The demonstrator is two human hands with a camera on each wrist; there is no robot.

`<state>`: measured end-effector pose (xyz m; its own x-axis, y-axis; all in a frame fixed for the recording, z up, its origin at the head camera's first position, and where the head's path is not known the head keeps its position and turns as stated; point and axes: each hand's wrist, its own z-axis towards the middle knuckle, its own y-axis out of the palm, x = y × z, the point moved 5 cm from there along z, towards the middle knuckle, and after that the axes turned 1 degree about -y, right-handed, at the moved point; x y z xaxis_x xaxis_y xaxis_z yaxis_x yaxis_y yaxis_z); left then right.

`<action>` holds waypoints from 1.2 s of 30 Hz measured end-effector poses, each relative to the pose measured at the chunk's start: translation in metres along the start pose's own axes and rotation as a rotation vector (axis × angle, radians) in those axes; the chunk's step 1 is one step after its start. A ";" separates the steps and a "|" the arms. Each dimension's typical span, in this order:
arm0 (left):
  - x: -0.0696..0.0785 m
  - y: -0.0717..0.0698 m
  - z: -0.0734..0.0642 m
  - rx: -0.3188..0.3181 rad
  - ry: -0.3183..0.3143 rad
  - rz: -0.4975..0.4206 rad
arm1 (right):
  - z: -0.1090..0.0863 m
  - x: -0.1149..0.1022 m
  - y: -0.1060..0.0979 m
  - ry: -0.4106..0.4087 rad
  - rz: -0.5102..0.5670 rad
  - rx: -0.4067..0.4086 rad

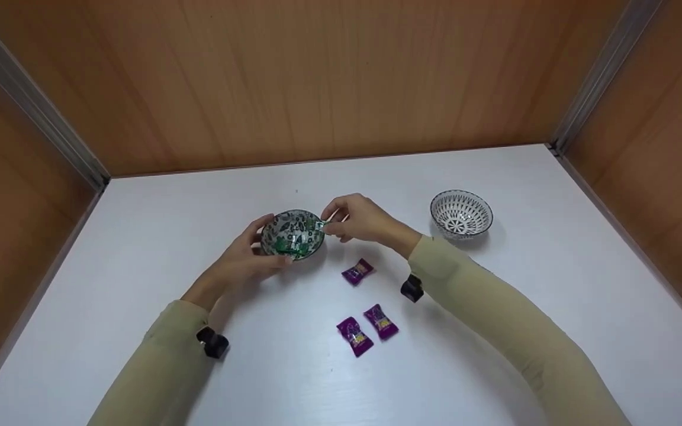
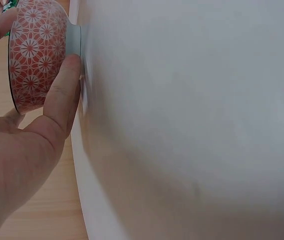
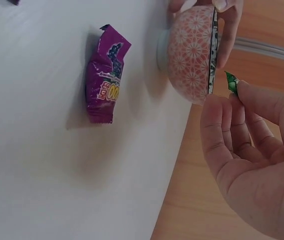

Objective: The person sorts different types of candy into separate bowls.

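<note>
My left hand [image 1: 240, 257] grips a small bowl [image 2: 39, 55], thumb at the rim and fingers around its side and foot. The outside is red with white flowers; the inside [image 1: 286, 220] has a dark pattern on white. Green-wrapped candies [image 1: 293, 247] lie in it. The bowl is tipped slightly, close over the white table. At its right rim my right hand [image 1: 360, 218] pinches a green-wrapped candy [image 3: 232, 82] between thumb and fingertips; most of that candy is hidden by the fingers. A purple-wrapped candy [image 1: 357, 272] lies on the table just below the right hand.
Two more purple-wrapped candies [image 1: 354, 336] [image 1: 381, 322] lie side by side nearer the front. A second bowl [image 1: 461, 214], white with dark marks inside, stands at the right. Wood panels [image 1: 317, 83] enclose the white table [image 1: 169, 236] at the back and sides.
</note>
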<state>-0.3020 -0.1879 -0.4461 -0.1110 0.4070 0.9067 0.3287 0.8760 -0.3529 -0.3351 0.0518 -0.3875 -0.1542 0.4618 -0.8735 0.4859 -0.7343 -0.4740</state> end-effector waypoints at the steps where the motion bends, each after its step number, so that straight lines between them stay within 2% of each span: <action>1: 0.000 0.000 0.000 -0.001 0.000 -0.003 | 0.001 -0.001 0.000 0.002 0.007 0.002; 13: -0.001 0.000 0.000 -0.002 -0.002 -0.014 | 0.013 0.006 0.005 0.064 0.063 0.038; 25: 0.000 0.000 -0.001 -0.002 0.015 -0.019 | 0.016 0.011 0.010 0.049 0.136 0.057; 36: -0.002 0.000 0.001 -0.012 0.016 -0.034 | 0.020 0.013 0.017 0.067 0.136 0.075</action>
<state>-0.3026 -0.1888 -0.4476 -0.1079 0.3725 0.9218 0.3357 0.8863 -0.3189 -0.3461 0.0355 -0.4092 -0.0326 0.3857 -0.9221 0.4323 -0.8263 -0.3609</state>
